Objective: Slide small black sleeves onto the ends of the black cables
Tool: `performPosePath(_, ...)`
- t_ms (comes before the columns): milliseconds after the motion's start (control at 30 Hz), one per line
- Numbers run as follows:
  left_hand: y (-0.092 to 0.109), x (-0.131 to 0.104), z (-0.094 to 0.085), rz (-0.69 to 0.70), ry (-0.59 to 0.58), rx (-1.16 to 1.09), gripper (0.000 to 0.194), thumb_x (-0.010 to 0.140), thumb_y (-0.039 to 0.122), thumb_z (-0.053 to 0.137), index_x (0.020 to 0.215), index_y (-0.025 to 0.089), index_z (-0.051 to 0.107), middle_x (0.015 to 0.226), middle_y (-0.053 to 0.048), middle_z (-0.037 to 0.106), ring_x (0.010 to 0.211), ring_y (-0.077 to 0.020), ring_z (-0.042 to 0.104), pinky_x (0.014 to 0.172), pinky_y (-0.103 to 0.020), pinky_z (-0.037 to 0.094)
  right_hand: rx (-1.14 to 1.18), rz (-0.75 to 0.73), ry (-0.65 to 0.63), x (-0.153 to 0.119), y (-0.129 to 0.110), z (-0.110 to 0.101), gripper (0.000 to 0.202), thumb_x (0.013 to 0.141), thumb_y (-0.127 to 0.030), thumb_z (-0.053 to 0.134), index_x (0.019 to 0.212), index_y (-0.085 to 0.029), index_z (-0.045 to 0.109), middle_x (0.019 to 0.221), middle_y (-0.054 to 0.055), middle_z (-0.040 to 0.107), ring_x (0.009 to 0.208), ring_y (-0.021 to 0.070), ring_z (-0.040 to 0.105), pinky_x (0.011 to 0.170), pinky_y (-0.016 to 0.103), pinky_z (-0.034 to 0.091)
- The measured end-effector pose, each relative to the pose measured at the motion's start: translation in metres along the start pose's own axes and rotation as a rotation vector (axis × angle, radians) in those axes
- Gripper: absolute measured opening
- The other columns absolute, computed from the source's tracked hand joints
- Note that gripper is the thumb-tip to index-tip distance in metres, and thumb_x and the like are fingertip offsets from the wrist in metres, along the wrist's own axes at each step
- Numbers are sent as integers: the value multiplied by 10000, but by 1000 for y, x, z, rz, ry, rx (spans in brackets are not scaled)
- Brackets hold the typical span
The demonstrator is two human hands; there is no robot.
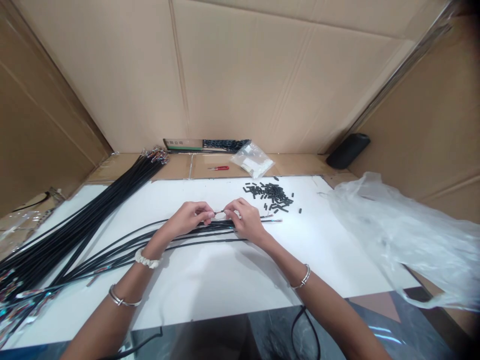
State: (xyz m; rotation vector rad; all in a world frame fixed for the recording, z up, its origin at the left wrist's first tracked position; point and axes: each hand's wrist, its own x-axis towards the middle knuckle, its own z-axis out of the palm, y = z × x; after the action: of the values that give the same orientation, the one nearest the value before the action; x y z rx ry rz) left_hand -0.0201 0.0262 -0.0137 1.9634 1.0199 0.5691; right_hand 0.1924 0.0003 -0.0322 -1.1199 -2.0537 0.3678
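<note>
My left hand (193,218) is closed in a pinch on a black cable near its end. Close by on the right, my right hand (244,220) also pinches, at the thin wire end (219,212) that spans the small gap between my fingertips. Whether a small black piece sits in the right fingertips is too small to tell. Beneath both hands several black cables (150,239) lie across the white table, some with thin coloured wires bare at their ends. Beyond my right hand is a loose pile of short black tube pieces (273,194).
A thick bundle of black cables (93,207) lies at the left. At the back are a red-handled tool (220,168), a clear bag with white contents (255,161) and a black roll (348,150). Clear plastic sheeting (412,240) covers the right side. Cardboard walls (240,75) enclose the table.
</note>
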Motion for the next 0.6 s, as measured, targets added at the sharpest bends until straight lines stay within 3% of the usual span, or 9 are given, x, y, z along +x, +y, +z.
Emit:
performPosePath(300,2,-3,-8,-4,-71,38,326,881,423,470,807,143,620,700,-15,626,665,-138,555,644,-227,421,16,-17,23,-1,-2,3,151,920,-199,456,805,-205,554,775,22,620,797,165,536,720,276,394)
performPosePath(467,5,-4,-1,23,-36,58,313,909,403,421,942,158,612,752,-10,610,660,-129,540,620,-217,413,-2,-9,9,-1,2,4,124,927,-236,444,878,-199,552,786,30,583,759,166,525,705,282,391)
performPosePath(600,7,-4,2,72,7,141,328,908,415,435,910,160,642,728,-9,610,667,-131,530,644,-219,400,-8,-25,-76,0,1,4,129,933,-252,419,918,-192,532,795,33,577,745,168,516,714,294,390)
